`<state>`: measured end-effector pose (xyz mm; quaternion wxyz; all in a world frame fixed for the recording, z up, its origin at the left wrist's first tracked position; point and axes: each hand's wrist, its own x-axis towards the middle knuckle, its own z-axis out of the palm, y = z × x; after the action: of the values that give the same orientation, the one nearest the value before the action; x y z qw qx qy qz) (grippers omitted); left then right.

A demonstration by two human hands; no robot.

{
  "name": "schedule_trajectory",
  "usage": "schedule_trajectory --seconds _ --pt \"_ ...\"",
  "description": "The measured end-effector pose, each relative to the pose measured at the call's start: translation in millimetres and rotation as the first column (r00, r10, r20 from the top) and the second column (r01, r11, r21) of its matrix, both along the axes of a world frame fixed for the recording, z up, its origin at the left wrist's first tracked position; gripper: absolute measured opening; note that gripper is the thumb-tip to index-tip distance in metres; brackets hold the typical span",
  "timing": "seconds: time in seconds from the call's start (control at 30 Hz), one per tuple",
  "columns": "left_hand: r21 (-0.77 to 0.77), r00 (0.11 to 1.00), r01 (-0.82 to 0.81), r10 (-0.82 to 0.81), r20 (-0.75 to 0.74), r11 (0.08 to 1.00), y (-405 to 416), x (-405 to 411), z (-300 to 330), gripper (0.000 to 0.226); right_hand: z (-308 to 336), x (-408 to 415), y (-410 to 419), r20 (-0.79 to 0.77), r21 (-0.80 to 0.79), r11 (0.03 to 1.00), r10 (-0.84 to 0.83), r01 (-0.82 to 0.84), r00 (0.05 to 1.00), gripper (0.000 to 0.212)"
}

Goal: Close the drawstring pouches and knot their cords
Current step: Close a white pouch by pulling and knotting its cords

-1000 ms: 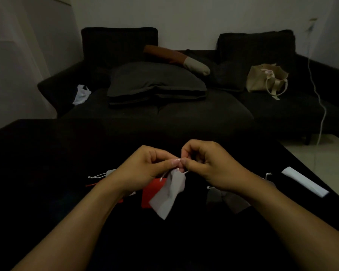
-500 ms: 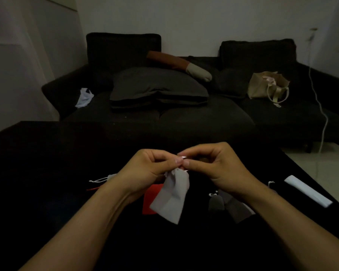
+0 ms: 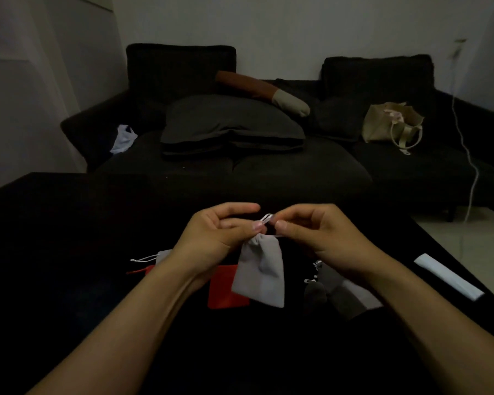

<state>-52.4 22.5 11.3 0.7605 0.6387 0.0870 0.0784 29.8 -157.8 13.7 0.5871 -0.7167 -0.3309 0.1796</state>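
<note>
A light grey drawstring pouch (image 3: 261, 273) hangs above the black table, its mouth gathered shut. My left hand (image 3: 217, 235) pinches the pouch's neck and cord between thumb and fingers. My right hand (image 3: 322, 235) pinches a small loop of the white cord (image 3: 267, 218) just above the neck. A red pouch (image 3: 223, 289) lies flat on the table under my left wrist. Another grey pouch (image 3: 161, 256) with a white cord lies to its left. Dark grey pouches (image 3: 342, 300) lie under my right wrist.
The black table (image 3: 69, 252) fills the foreground. A white folded strip (image 3: 448, 276) lies near its right edge. Behind stands a dark sofa (image 3: 240, 155) with cushions, a beige tote bag (image 3: 391, 124) and a white plastic bag (image 3: 123, 138). A white cable (image 3: 468, 155) hangs at the right.
The pouch now hangs straighter with its mouth cinched. My hands have drawn slightly apart, and a small cord loop shows between my fingertips.
</note>
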Motion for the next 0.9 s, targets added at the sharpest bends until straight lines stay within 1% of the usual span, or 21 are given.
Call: schedule_trajectory --seconds 0.07,0.1,0.13,0.2,0.27,0.3,0.33,0.37,0.4,0.43,0.47,0.5,0.53,0.6,0.63,0.67,0.73,0.8,0.9 --pt "0.124 0.996 -0.051 0.042 0.075 0.991 2.4 -1.8 1.6 0.033 3.5 5.7 -7.6 0.253 -0.162 0.986 0.009 0.033 0.967 0.012" --pt "0.198 0.991 -0.082 0.060 0.117 0.977 3.5 -2.2 1.6 0.032 3.6 8.1 -9.6 0.353 -0.195 0.979 0.007 0.066 0.936 0.010" --pt "0.287 0.985 -0.110 0.066 0.160 0.952 5.2 -1.6 0.6 0.030 3.3 9.3 -10.2 0.415 -0.183 0.979 -0.006 0.090 0.910 0.009" --pt "0.487 0.972 -0.147 0.035 0.230 0.861 6.5 -0.2 -4.2 0.028 0.7 9.3 -8.6 0.549 -0.141 0.984 -0.013 0.108 0.836 0.010" --pt "0.646 0.961 -0.179 -0.007 0.275 0.742 5.6 0.5 -10.2 0.029 -2.8 6.7 -4.3 0.693 -0.143 0.985 0.031 0.096 0.720 0.012" --pt "0.708 0.959 -0.183 -0.036 0.282 0.682 4.6 0.4 -12.3 0.031 -4.0 4.8 -2.2 0.742 -0.154 0.985 0.061 0.081 0.667 0.013" --pt "0.759 0.958 -0.173 -0.071 0.277 0.628 2.9 0.2 -13.0 0.033 -4.9 3.6 -0.4 0.779 -0.166 0.983 0.084 0.075 0.621 0.013" --pt "0.789 0.960 -0.148 -0.105 0.259 0.597 1.3 0.3 -13.8 0.035 -6.0 2.6 1.3 0.811 -0.169 0.982 0.093 0.079 0.577 0.013" --pt "0.799 0.962 -0.111 -0.137 0.235 0.592 -0.2 0.3 -13.5 0.036 -7.2 2.4 2.8 0.837 -0.162 0.983 0.088 0.091 0.541 0.013" --pt "0.786 0.965 -0.064 -0.163 0.205 0.614 -1.3 0.3 -13.2 0.038 -8.4 2.9 3.6 0.852 -0.152 0.983 0.076 0.105 0.518 0.012" --pt "0.760 0.968 -0.010 -0.185 0.170 0.650 -1.4 0.7 -13.2 0.039 -9.1 3.4 4.2 0.850 -0.140 0.984 0.062 0.111 0.523 0.011" --pt "0.727 0.969 0.047 -0.209 0.135 0.685 -1.5 0.1 -12.8 0.040 -9.6 3.4 3.9 0.823 -0.128 0.986 0.045 0.108 0.566 0.009" --pt "0.696 0.968 0.096 -0.230 0.101 0.711 -1.5 -0.2 -12.5 0.042 -10.0 3.7 3.1 0.767 -0.115 0.988 0.024 0.101 0.641 0.008" --pt "0.644 0.964 0.157 -0.259 0.066 0.749 -1.7 -1.8 -11.5 0.046 -11.1 5.1 0.9 0.574 -0.108 0.990 -0.009 0.087 0.819 0.005" --pt "0.614 0.963 0.163 -0.260 0.072 0.772 -2.3 -2.6 -11.1 0.048 -11.9 5.0 0.3 0.461 -0.095 0.993 -0.020 0.072 0.887 0.005" --pt "0.576 0.963 0.151 -0.250 0.096 0.803 -3.2 -3.8 -9.7 0.048 -12.6 5.1 0.4 0.357 -0.062 0.996 -0.033 0.059 0.934 0.006" --pt "0.484 0.967 0.089 -0.192 0.168 0.870 -5.6 -4.5 -7.3 0.044 -14.3 4.8 1.4 0.164 0.024 0.997 -0.073 0.070 0.984 0.007" --pt "0.428 0.965 0.017 -0.127 0.231 0.904 -7.9 -4.5 -5.8 0.038 -15.4 2.0 5.2 -0.001 0.074 0.992 -0.099 0.099 0.995 0.007" --pt "0.476 0.953 -0.083 -0.070 0.294 0.876 -11.2 -3.8 -8.0 0.031 -18.0 -3.2 11.9 -0.130 0.106 0.981 -0.149 0.163 0.980 0.005"
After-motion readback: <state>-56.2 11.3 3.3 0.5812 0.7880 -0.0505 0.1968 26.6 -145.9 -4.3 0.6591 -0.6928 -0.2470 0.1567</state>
